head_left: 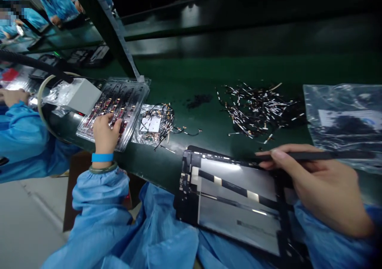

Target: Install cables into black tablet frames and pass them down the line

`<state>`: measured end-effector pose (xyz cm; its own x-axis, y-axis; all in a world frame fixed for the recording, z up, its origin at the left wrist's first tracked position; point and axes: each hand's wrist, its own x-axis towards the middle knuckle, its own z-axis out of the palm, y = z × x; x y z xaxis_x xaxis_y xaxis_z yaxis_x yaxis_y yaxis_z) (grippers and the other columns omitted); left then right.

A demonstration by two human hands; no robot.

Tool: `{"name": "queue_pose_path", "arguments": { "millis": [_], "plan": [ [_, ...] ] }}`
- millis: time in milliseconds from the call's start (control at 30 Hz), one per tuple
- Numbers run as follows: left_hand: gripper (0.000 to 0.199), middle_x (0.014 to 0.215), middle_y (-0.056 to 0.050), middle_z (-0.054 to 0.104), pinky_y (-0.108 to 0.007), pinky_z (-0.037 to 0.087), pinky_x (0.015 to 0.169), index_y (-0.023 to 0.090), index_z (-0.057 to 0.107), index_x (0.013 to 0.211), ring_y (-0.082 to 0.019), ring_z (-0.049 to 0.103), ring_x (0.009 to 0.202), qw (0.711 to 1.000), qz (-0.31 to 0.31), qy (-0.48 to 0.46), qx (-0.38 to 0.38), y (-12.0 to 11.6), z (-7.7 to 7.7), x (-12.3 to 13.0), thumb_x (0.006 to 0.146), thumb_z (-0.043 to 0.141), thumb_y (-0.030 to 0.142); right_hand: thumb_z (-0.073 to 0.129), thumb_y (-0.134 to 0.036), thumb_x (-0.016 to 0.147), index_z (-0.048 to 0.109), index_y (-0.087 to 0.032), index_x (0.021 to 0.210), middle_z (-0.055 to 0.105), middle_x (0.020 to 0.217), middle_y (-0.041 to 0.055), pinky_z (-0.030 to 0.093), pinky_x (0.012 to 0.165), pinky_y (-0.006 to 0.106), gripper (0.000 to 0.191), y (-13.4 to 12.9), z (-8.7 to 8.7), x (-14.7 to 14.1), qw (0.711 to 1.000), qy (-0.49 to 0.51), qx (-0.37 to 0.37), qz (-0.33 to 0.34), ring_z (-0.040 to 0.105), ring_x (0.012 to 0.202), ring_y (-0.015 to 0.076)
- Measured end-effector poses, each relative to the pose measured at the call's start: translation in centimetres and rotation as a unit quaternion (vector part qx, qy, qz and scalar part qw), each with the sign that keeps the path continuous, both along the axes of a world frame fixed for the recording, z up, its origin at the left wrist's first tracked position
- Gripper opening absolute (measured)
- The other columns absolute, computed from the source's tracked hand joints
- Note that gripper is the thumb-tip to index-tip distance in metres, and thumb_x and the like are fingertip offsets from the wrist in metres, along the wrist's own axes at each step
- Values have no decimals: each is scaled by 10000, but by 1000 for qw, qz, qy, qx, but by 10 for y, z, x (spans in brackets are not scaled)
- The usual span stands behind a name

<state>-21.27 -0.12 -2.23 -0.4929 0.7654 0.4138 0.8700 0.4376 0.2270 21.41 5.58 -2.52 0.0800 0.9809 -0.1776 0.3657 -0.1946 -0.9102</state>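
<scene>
My left hand (pixel 105 131), with a blue wristband, reaches over a clear plastic tray (pixel 135 98) of small dark and reddish parts. Its thumb and fingers are apart, the fingertips among the parts, and I make out nothing held. My right hand (pixel 325 181) is closed around slim black tweezers (pixel 316 156), at the upper right edge of an opened tablet (pixel 235 217). The tablet lies tilted at the bench's front edge, its silver inside and black strip cables facing up. The tweezers' tips are hard to see against the dark bench.
Loose black cables with white ends (pixel 259 108) lie in a heap behind the tablet. A bag of small parts (pixel 149 125) sits beside the tray, a clear bag (pixel 343 121) at right. Left are a white box (pixel 83 96) and a co-worker's blue sleeve (pixel 24 137). A slanted post (pixel 110 26) rises behind.
</scene>
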Motion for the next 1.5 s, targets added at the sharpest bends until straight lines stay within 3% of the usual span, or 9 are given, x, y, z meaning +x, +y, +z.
{"name": "queue_pose_path", "arguments": {
  "millis": [367, 667, 867, 933, 1033, 1167, 1267, 1400, 1500],
  "plan": [
    [368, 946, -158, 636, -441, 469, 819, 117, 619, 1096, -330, 586, 939, 984, 39, 46, -165, -36, 15, 53, 838, 536, 365, 714, -733, 479, 659, -241, 631, 666, 589, 67, 593, 551, 352, 518, 0, 4, -1, 1000, -5, 2, 2, 656, 543, 213],
    [232, 751, -64, 564, -398, 465, 803, 163, 679, 894, -244, 570, 781, 998, 38, -57, -7, -33, 1, 53, 808, 562, 345, 761, -641, 565, 673, -280, 659, 690, 688, 92, 540, 562, 386, 383, 0, 1, 9, 998, 55, -9, 1, 647, 597, 225],
    [221, 1025, -157, 571, -418, 422, 941, 158, 613, 799, -261, 548, 1041, 982, -21, -79, 168, -21, 14, 86, 874, 508, 338, 623, -268, 816, 706, -300, 758, 709, 1005, 79, 545, 780, 380, 105, 0, 21, 11, 975, 129, 153, 92, 673, 868, 207],
    [223, 907, -103, 620, -362, 475, 853, 164, 612, 862, -206, 607, 898, 947, -113, -257, 158, -12, 16, 113, 896, 491, 348, 581, -204, 843, 698, -303, 874, 714, 1009, 50, 552, 751, 335, 156, -4, 31, 1, 962, 23, 228, 146, 676, 847, 173],
    [227, 662, -12, 606, -274, 476, 645, 167, 629, 913, -128, 564, 598, 808, -217, -547, 39, 1, 17, 157, 887, 525, 367, 576, -204, 865, 667, -257, 1006, 729, 936, 32, 561, 739, 275, 176, -10, 38, -22, 884, -116, 372, 259, 687, 854, 154],
    [204, 594, 21, 578, -224, 396, 523, 170, 648, 866, -83, 473, 488, 726, -271, -632, -25, 8, 15, 197, 853, 587, 364, 528, -164, 897, 658, -215, 1072, 738, 1010, 29, 545, 727, 247, 224, -11, 27, -48, 787, -196, 500, 304, 696, 852, 147],
    [182, 591, 23, 579, -224, 401, 507, 186, 666, 890, -97, 493, 495, 752, -298, -587, -34, 7, 14, 210, 857, 570, 337, 521, -172, 907, 671, -177, 1023, 741, 1002, 31, 517, 649, 252, 189, -10, 18, -55, 760, -251, 540, 261, 686, 758, 144],
    [166, 779, -28, 671, -253, 465, 672, 199, 694, 889, -145, 593, 710, 846, -337, -413, 24, 3, 11, 218, 857, 541, 255, 457, -168, 934, 678, -142, 949, 739, 910, 55, 477, 605, 256, 223, -11, 13, -59, 746, -306, 533, 254, 660, 720, 138],
    [167, 764, -27, 670, -251, 462, 680, 201, 704, 855, -144, 588, 715, 854, -347, -386, 30, 2, 9, 219, 851, 541, 236, 427, -150, 938, 666, -139, 906, 715, 815, 59, 433, 564, 258, 241, -12, 10, -59, 738, -343, 527, 245, 633, 668, 130]
  ]
}}
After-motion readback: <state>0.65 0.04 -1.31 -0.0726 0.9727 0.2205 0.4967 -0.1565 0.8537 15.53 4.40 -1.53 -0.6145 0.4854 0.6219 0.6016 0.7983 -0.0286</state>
